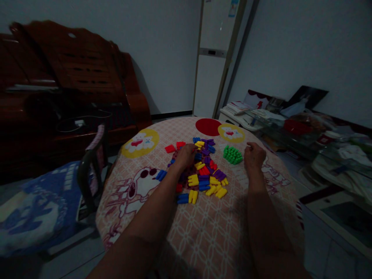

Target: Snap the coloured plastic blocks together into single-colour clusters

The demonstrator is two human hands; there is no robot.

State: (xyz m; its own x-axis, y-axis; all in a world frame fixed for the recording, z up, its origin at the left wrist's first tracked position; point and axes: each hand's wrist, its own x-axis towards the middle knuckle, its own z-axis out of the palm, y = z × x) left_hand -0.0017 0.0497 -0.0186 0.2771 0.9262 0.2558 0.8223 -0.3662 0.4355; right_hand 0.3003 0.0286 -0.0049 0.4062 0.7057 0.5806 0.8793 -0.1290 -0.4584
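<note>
Small plastic toy blocks with finger-like prongs lie in a loose pile on the round table. My left hand [186,155] reaches over the far left side of the pile, fingers closed together. Its fingertips are right beside a yellow block [200,145]; whatever they grip is hidden. Around them lie purple blocks [208,145], a red block [170,148] and a blue block [161,175]. Nearer me are more yellow blocks [193,196]. A tight cluster of green blocks [232,155] sits apart on the right. Just right of it, my right hand [255,155] hovers with loosely bent fingers, nothing visible in them.
A patterned pink tablecloth [203,228] covers the table. At left stands a chair with a blue cushion [43,205], and behind it a wooden bench [84,69]. A glass-topped cabinet [305,139] loaded with papers and bags runs along the right wall.
</note>
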